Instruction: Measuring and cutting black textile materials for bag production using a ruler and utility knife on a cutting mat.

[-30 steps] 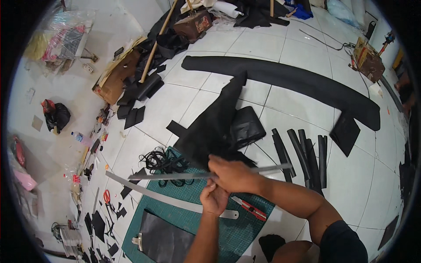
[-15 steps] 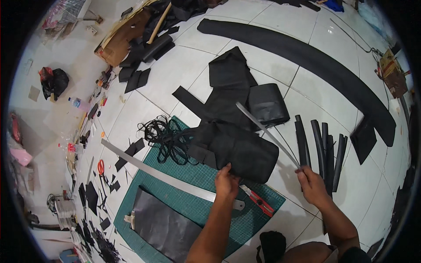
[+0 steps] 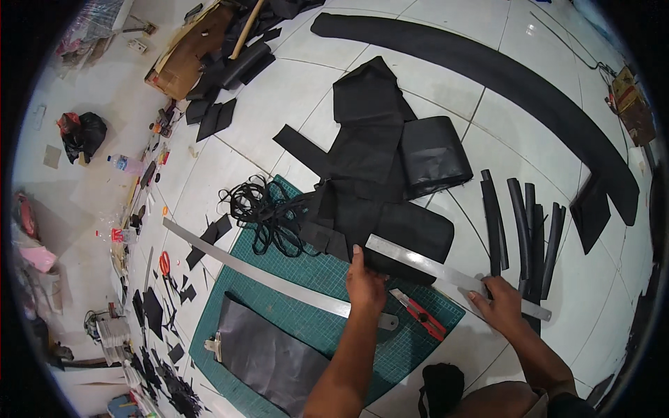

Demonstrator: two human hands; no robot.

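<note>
Head view: we've got the steel ruler (image 3: 453,276) laid across the black fabric piece (image 3: 411,237) at the cutting mat's (image 3: 313,279) edge, left hand (image 3: 366,285) flat, right hand (image 3: 498,303) pinning it. Red cutter (image 3: 420,315) untouched; cut not started.

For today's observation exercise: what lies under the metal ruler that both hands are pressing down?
The metal ruler crosses a folded black fabric piece, then the green cutting mat corner and white tiled floor. The left hand and right hand hide what lies beneath them.
</note>
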